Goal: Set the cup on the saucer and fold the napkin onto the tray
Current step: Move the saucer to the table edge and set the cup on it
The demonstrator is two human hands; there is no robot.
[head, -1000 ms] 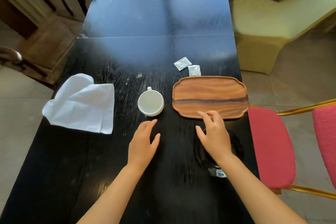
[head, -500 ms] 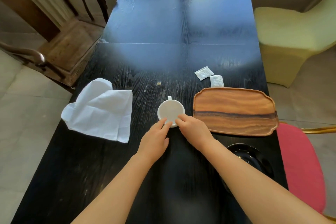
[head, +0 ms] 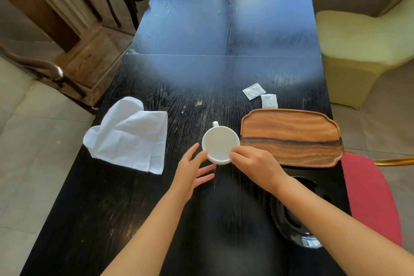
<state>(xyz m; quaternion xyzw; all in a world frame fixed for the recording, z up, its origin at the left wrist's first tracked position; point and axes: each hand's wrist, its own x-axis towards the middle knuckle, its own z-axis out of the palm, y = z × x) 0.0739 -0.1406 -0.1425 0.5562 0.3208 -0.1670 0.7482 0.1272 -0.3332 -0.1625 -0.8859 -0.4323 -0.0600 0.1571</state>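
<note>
A: So where is the cup [head: 220,144]?
B: Centre table, tray [head: 291,136] at its 3 o'clock, black saucer [head: 291,219] at 5. Right hand [head: 255,164] pinches its near rim; left hand [head: 192,169] spread open, fingertips touching its side.
A: Handling?
B: Probably rigid, glazed, breakable ceramic; the handle at 12 seems safer

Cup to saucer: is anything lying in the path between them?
Only the person's own right forearm. The cup sits left of the tray, and the black saucer lies nearer, to the right, partly covered by that forearm. The right hand touches the cup's rim. The table between them holds nothing else.
</note>
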